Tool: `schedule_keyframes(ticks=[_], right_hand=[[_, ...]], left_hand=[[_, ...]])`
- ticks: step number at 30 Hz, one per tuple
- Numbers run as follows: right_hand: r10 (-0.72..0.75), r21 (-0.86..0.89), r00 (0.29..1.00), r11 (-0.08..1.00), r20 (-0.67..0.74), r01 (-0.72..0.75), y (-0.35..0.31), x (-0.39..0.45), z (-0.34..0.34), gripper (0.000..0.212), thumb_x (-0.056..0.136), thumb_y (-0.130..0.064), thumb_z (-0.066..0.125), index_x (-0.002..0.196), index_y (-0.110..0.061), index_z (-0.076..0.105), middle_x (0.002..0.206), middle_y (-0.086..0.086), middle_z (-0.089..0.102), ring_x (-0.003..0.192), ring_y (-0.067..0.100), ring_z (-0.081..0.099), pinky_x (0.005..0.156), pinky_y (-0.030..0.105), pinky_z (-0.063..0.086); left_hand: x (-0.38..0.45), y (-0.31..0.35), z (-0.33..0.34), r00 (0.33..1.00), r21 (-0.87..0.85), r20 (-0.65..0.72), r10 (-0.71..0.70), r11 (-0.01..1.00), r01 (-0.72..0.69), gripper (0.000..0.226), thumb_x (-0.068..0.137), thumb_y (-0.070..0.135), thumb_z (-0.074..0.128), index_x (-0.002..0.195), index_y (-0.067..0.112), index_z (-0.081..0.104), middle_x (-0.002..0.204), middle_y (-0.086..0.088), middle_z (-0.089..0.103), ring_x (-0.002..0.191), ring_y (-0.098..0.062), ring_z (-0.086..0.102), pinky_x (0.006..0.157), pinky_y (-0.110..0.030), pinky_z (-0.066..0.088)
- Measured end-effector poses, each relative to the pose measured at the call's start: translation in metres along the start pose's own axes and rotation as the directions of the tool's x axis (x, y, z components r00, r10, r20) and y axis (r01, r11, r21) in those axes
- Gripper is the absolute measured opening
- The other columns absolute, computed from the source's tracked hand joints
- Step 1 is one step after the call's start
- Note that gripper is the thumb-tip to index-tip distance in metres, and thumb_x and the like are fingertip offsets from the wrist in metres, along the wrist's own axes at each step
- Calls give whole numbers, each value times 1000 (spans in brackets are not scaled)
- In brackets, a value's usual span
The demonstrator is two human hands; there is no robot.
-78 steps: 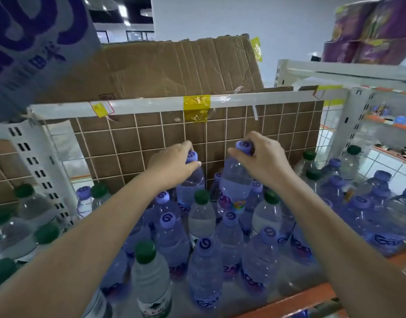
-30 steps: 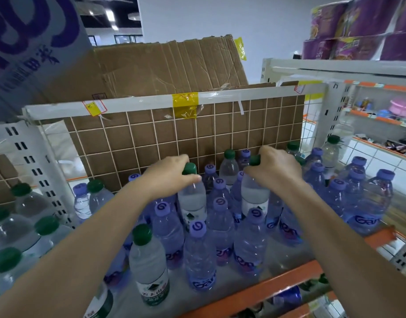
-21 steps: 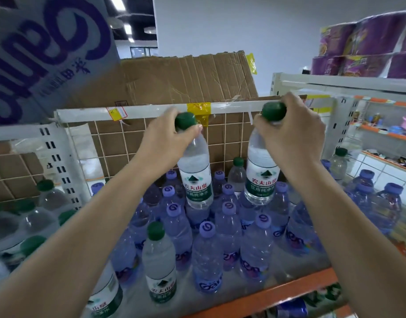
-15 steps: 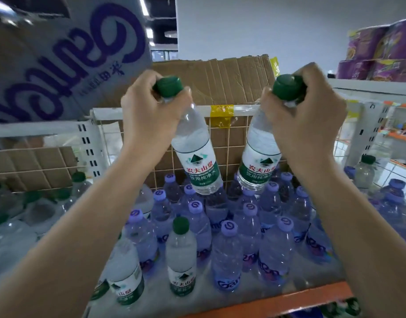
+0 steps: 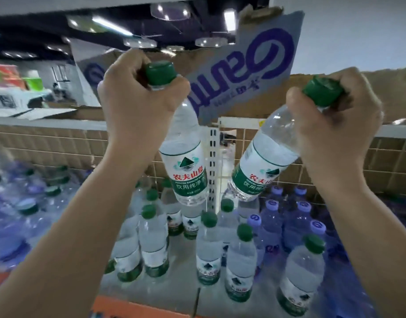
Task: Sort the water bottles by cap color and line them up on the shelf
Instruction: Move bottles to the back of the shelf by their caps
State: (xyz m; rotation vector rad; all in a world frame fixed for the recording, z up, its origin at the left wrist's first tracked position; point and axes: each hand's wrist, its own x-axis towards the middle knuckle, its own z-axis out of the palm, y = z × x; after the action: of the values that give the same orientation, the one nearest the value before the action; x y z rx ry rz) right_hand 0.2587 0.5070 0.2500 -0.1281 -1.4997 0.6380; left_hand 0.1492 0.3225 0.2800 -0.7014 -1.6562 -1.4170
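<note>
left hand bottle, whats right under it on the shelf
The bottle in the left hand hangs over upright green-capped bottles; the nearest caps below its base are hidden.

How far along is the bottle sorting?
Partly done: green-capped bottles stand grouped on the shelf, purple-capped ones to their right. In hand: the left hand and right hand each hold a green-capped bottle by the neck. Left: placing both; one green cap sits beside the purple.

Dark ceiling [image 5: 48, 42] with round lamps [image 5: 140, 42] and strip lights [image 5: 110, 25] overhead. A torn cardboard sheet [image 5: 254, 65] printed in purple hangs behind, above brown cardboard backing [image 5: 48, 145] and a white perforated upright [image 5: 212, 161]. Far left, blurred, perhaps a counter [image 5: 13, 99].
</note>
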Motion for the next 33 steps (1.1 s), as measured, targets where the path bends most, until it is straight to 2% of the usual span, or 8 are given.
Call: schedule_keyframes(ticks=[4,9,15,21,24,27,29,33], right_hand=[[-28,68,1000,997,-1,28,-31,-21,54,33,80,-29,68,68,-31,37,60,-15,41,55,1,39,59,20,31],[-28,95,1000,995,-5,29,-66,-51,119,27,80,-30,68,76,-14,46,61,-15,38,55,2,36,59,23,29],[0,85,999,996,43,-3,-104,-82,191,28,80,-34,67,74,-28,40,61,-18,38,57,-4,42,59,15,30],[-7,40,994,999,108,2,-112,-98,253,27,83,-39,64,81,-21,44,60,-21,39,56,-5,44,61,17,32],[-55,33,988,998,144,50,-107,-104,280,26,84,-39,64,82,-20,45,60,-19,41,54,7,41,60,18,29],[-105,48,979,994,176,98,-96,-107,308,28,85,-37,64,83,-11,54,66,-12,49,62,8,45,56,13,28],[-127,41,971,992,202,121,-90,-110,325,30,85,-37,64,86,-8,56,69,-7,53,58,10,46,55,19,25],[-132,-12,946,990,297,142,-85,-116,355,32,87,-41,64,87,-10,54,70,-7,52,59,12,47,58,20,24]], left_hand=[[27,-36,-55,997,42,-59,55,998,-52,34,67,28,64,58,26,31,53,13,31,47,-1,30,48,-13,24],[58,-83,-119,988,119,-109,108,988,-95,35,68,27,63,60,27,29,55,12,29,49,-1,29,49,-13,24],[86,-133,-177,981,201,-139,134,974,-105,37,67,30,61,61,26,26,56,12,27,50,-2,28,49,-13,23],[107,-184,-195,985,274,-140,101,960,-59,37,66,31,60,61,26,24,57,10,25,50,-3,26,49,-15,24],[111,-206,-194,981,290,-171,95,956,-42,34,66,31,59,62,27,25,57,11,25,48,0,28,48,-14,24],[115,-231,-193,972,323,-214,94,946,-21,26,69,30,59,69,16,37,57,12,27,50,-2,27,49,-14,24],[117,-246,-193,963,329,-238,122,944,-38,29,70,29,59,75,8,40,58,13,28,51,-3,25,49,-14,22],[126,-276,-198,960,347,-251,127,937,-34,27,71,28,59,75,10,40,58,14,29,51,-2,26,50,-14,22]])
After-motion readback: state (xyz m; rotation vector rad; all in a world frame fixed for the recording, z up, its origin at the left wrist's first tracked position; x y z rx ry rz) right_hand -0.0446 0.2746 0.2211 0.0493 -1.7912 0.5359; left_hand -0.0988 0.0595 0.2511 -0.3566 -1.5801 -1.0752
